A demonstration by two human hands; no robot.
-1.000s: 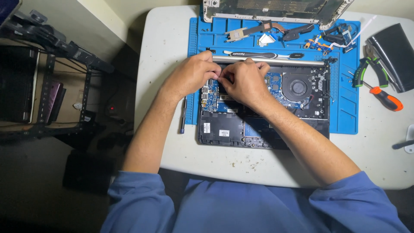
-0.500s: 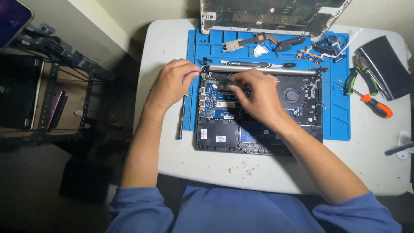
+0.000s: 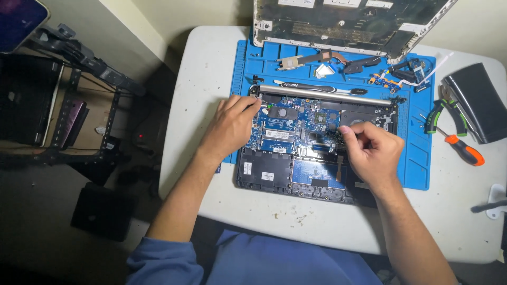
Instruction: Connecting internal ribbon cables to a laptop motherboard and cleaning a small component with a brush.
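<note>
Opened laptop [image 3: 317, 142] flat on the blue mat [image 3: 417, 158], atop the white table [image 3: 211, 79]. Left hand [image 3: 229, 126] resting on its left edge, fingers curled loosely, gripping nothing visible. Right hand [image 3: 372, 150] over the fan area, fingertips pinched together; held item too small to tell.

Hands over an opened laptop [image 3: 317, 142] on a blue mat [image 3: 412, 158].
Left hand [image 3: 229, 126] touching the board's left edge; right hand [image 3: 372, 150] pinching above the fan.

Left hand [image 3: 231, 126] palm down, fingers curled, fingertips pressed down at the far left. Right hand [image 3: 372, 150] loosely fisted to the right, thumb and forefinger pinched together. Both forearms bare, reaching in from the near edge, sleeves pushed up.
</note>
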